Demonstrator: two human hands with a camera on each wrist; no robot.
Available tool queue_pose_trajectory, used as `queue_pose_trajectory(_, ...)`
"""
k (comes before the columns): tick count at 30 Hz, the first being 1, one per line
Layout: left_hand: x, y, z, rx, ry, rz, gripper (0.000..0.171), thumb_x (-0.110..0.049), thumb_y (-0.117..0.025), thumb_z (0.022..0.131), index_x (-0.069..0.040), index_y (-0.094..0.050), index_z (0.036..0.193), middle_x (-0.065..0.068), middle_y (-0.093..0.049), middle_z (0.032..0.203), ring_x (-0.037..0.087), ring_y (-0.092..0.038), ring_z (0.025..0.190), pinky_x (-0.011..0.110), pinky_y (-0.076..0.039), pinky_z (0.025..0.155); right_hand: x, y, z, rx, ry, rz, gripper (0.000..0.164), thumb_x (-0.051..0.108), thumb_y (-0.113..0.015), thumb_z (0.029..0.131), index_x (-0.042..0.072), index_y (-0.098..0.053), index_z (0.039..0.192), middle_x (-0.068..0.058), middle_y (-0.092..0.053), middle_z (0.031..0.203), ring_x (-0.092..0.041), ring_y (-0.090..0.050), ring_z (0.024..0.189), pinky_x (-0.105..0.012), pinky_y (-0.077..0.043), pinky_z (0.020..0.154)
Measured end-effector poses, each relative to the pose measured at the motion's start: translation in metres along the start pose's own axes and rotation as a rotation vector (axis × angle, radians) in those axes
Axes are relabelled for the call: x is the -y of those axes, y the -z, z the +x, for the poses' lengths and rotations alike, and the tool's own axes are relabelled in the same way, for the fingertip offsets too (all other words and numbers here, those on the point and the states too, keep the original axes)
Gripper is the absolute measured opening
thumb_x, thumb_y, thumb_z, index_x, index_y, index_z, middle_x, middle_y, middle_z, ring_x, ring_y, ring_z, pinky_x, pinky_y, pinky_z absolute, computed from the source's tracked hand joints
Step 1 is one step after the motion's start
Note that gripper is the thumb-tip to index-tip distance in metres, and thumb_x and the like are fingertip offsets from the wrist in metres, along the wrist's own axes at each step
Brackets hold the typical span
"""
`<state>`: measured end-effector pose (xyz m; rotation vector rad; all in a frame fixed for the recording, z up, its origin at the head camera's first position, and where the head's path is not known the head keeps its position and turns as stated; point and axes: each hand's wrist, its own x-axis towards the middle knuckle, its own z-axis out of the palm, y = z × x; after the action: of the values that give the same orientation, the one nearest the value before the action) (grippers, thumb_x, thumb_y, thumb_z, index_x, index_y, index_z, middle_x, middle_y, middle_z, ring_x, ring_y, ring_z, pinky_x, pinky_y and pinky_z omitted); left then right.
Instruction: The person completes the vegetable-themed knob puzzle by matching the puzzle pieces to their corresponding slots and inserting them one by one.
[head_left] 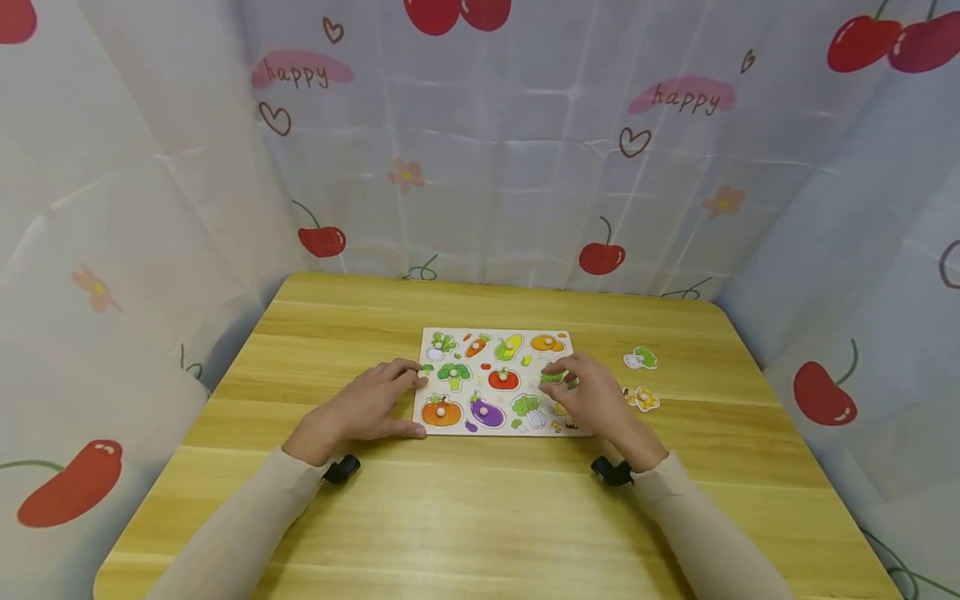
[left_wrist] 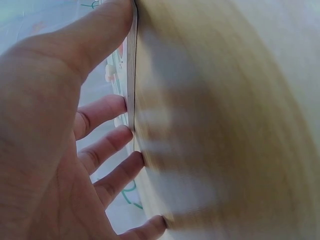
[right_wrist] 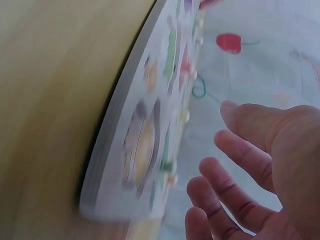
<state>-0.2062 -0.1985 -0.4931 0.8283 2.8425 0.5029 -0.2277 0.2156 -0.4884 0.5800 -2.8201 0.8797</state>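
A wooden vegetable puzzle board (head_left: 495,432) lies on the table, bearing knobbed pieces such as a tomato (head_left: 503,380), a broccoli (head_left: 453,375) and an eggplant (head_left: 487,412). My left hand (head_left: 375,400) rests at its left edge, thumb by the near corner. In the left wrist view the fingertips (left_wrist: 134,159) are spread along that edge. Over the board's right part hovers my right hand (head_left: 592,396), fingers loosely bent and holding nothing. Beneath its fingertips a green piece (head_left: 553,374) is partly covered. The right wrist view shows that hand apart from the board.
Right of the board lie two loose pieces: a green-and-white leafy vegetable (head_left: 641,358) and a yellow one (head_left: 645,398), partly behind the right hand. The wooden table (head_left: 480,508) is enclosed by a cherry-print curtain (head_left: 480,208) at the back and sides.
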Motion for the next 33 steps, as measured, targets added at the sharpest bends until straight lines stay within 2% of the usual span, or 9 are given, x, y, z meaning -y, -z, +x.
queue_pose_trajectory(6,0.000,0.000,0.001,-0.007,-0.006,0.004,0.090,-0.063,-0.089,0.100,-0.007,-0.062,0.164,0.018,-0.050,0.176,0.047,-0.055,0.158,0.070,-0.045,0.134,-0.028,0.017,-0.003,-0.025,-0.080,-0.015,0.033,0.023,-0.091,0.105,0.006,-0.086,0.132,-0.023,-0.077,0.135,-0.044,-0.078,0.119,-0.058,-0.067,0.092)
queue_pose_trajectory(10,0.000,0.000,0.000,-0.004,-0.002,0.000,0.090,-0.063,-0.089,0.100,-0.007,-0.062,0.165,0.017,-0.049,0.177,0.047,-0.054,0.159,0.070,-0.044,0.134,-0.049,0.029,-0.004,-0.057,-0.114,-0.015,0.038,0.023,-0.091,0.105,0.003,-0.084,0.137,-0.027,-0.075,0.141,-0.050,-0.077,0.124,-0.068,-0.065,0.100)
queue_pose_trajectory(14,-0.001,0.000,0.000,0.003,0.004,-0.008,0.090,-0.064,-0.088,0.100,-0.008,-0.061,0.165,0.017,-0.049,0.178,0.047,-0.053,0.160,0.070,-0.043,0.135,-0.072,0.039,-0.006,-0.056,-0.161,-0.013,0.048,0.030,-0.089,0.107,0.003,-0.079,0.146,-0.029,-0.070,0.149,-0.052,-0.073,0.130,-0.068,-0.064,0.103)
queue_pose_trajectory(20,-0.001,-0.002,0.001,0.007,0.008,-0.001,0.091,-0.065,-0.088,0.100,-0.008,-0.061,0.165,0.016,-0.049,0.178,0.047,-0.053,0.160,0.070,-0.043,0.135,-0.105,0.053,-0.009,-0.058,-0.200,0.013,0.064,0.038,-0.090,0.106,0.001,-0.072,0.155,-0.033,-0.065,0.151,-0.055,-0.069,0.133,-0.071,-0.060,0.109)
queue_pose_trajectory(27,0.000,-0.002,0.002,0.008,0.004,0.006,0.090,-0.066,-0.087,0.100,-0.009,-0.061,0.165,0.016,-0.049,0.178,0.047,-0.053,0.160,0.071,-0.044,0.135,-0.135,0.064,-0.010,-0.067,-0.212,0.011,0.068,0.036,-0.093,0.104,-0.003,-0.070,0.155,-0.035,-0.067,0.156,-0.054,-0.069,0.126,-0.069,-0.059,0.107)
queue_pose_trajectory(33,0.000,-0.002,0.003,0.009,0.000,0.009,0.091,-0.066,-0.087,0.100,-0.009,-0.061,0.165,0.016,-0.049,0.178,0.047,-0.053,0.159,0.071,-0.043,0.135,-0.147,0.069,-0.008,-0.031,-0.254,0.054,0.069,0.039,-0.088,0.106,-0.003,-0.068,0.158,-0.035,-0.067,0.160,-0.060,-0.067,0.140,-0.074,-0.057,0.115)
